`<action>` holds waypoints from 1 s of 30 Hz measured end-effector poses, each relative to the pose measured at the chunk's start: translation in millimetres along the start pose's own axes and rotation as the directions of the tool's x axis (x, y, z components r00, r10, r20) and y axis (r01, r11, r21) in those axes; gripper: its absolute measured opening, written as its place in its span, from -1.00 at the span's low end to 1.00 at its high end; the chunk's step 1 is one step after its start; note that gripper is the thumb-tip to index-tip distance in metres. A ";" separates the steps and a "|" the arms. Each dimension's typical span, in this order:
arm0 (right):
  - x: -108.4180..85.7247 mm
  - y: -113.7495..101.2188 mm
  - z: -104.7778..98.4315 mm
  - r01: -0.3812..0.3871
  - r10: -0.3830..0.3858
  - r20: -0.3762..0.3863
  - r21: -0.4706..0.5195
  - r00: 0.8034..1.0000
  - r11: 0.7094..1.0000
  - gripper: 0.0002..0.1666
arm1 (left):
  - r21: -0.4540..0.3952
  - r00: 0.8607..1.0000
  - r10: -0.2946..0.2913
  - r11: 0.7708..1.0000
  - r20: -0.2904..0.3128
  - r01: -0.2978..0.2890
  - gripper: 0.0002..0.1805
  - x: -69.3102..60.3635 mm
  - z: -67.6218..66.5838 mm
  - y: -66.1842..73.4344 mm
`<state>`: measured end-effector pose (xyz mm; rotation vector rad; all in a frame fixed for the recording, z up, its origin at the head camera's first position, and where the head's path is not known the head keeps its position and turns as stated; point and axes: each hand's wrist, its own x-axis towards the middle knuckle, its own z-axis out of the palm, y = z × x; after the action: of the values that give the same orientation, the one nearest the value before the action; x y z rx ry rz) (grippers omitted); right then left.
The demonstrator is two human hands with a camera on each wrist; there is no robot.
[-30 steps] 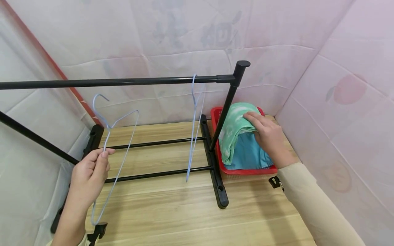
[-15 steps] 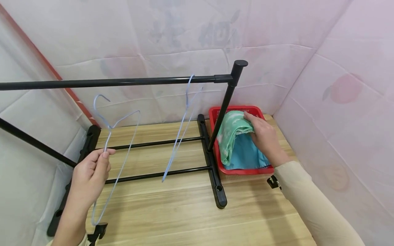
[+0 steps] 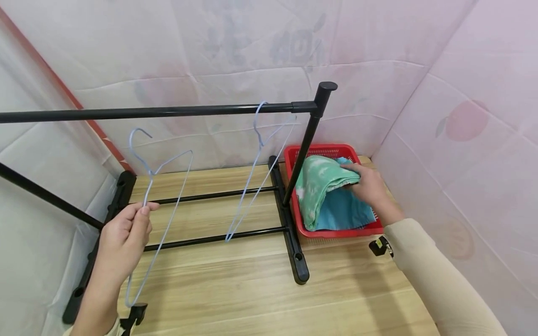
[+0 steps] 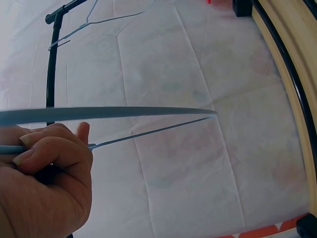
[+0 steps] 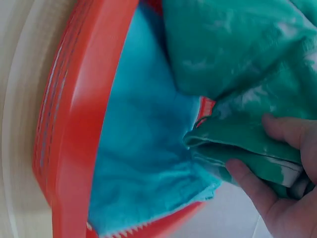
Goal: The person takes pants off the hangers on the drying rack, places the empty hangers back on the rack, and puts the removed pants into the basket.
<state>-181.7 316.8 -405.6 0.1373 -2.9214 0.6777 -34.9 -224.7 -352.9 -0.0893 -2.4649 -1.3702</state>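
Observation:
In the head view, my left hand (image 3: 123, 238) pinches a light blue wire clothes hanger (image 3: 152, 173) by one sloping side, with its hook upward and apart from the rack. The left wrist view shows the fingers (image 4: 54, 148) curled round the wire. At the right, my right hand (image 3: 371, 189) pinches the edge of a green patterned garment (image 3: 317, 179) inside a red basket (image 3: 344, 234). The right wrist view shows the garment's folded layers (image 5: 237, 153) between thumb and finger. Beneath it lies a blue garment (image 3: 340, 212).
A black clothes rack has its top bar (image 3: 168, 112) running across the view. A second blue hanger (image 3: 260, 145) hangs near its right end. The rack's right post (image 3: 303, 149) stands in front of the basket. Fabric walls enclose the wooden surface (image 3: 235, 289).
My right hand has moved slightly down and right, drawing the green garment's edge with it and baring more of the basket's back. The hanging hanger swings. My left hand stays nearly still.

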 end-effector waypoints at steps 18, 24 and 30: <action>-23.0 64.2 -18.4 0.576 -0.701 -0.158 -0.461 0.695 0.675 -0.30 | -0.016 0.999 0.031 0.999 0.007 -0.031 -0.72 1.3 3.7 -1.6; -45.2 89.8 -7.1 0.505 -0.605 -0.029 -0.518 0.796 0.690 -0.23 | 0.013 1.000 0.021 1.000 0.009 -0.021 -0.71 1.2 4.0 -1.9; -55.9 70.0 -4.8 0.359 -0.347 0.132 -0.557 0.928 0.749 -0.20 | 0.030 0.999 0.015 0.999 0.033 -0.016 -0.69 1.8 6.0 -1.7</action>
<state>-134.4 384.8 -440.3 0.6090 -2.8406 -0.2764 -38.5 -220.8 -356.7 -0.1239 -2.5055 -1.3352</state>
